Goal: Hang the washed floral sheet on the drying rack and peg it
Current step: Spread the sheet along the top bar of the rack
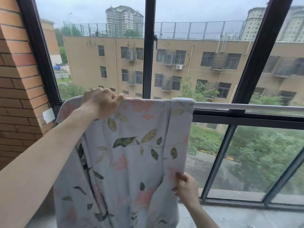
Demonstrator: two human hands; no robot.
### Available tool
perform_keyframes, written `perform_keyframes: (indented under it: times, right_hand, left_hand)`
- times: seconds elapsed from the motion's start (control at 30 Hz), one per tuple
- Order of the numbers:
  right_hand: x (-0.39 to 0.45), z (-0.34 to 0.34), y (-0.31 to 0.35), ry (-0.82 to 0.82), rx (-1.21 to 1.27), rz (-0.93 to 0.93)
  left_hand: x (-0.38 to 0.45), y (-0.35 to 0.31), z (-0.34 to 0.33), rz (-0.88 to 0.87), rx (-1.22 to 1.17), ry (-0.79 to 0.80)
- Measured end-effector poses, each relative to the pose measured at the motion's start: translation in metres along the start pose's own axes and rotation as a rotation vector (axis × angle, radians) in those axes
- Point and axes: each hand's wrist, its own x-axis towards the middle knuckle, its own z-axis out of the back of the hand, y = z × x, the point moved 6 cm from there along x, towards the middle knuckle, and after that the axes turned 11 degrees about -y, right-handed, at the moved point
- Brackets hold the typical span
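A large black-framed window fills the upper frame, with a brick wall at the left. Across the centre and lower middle hangs the floral sheet, draped over the white rail of the drying rack, bunched toward the rail's left end. The left hand pinches the sheet's top fold at the rail; the right hand, lower right, pinches its hanging side edge. The step seems to be spreading the sheet; next it likely needs drawing rightward along the bare rail, then pegging. No pegs are visible.
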Motion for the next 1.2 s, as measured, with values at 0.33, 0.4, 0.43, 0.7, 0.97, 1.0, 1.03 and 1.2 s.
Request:
perform_keyframes:
  times: [0.33,0.4,0.43,0.7,0.97,1.0,1.03,1.2]
  right_hand:
    - [0.032,0.143,0.082,-0.527,0.420,0.176]
    - [0.043,0.180,0.138,-0.617,0.482,0.284]
    - [0.049,0.202,0.173,-0.664,0.512,0.361]
    - [0.094,0.225,0.308,-0.727,0.177,0.377]
    - [0.062,0.090,0.292,-0.178,-0.541,0.582]
    - [0.061,0.088,0.289,-0.206,-0.620,0.579]
    - [0.061,0.088,0.289,-0.243,-0.665,0.576]
    - [0.085,0.097,0.292,-0.236,-0.834,0.436]
  left_hand:
    - [0.003,-0.002,-0.004,-0.016,0.038,0.020]
    - [0.003,0.003,-0.003,-0.018,0.032,0.028]
    - [0.006,0.000,0.000,-0.025,0.011,0.018]
    - [-0.001,0.003,0.001,-0.048,-0.001,0.059]
    - [-0.002,0.011,0.004,-0.040,-0.024,0.025]
    - [-0.002,0.011,0.005,-0.042,-0.030,0.022]
    - [-0.002,0.010,0.005,-0.045,-0.031,0.016]
    - [-0.002,0.008,0.004,-0.060,-0.014,0.027]
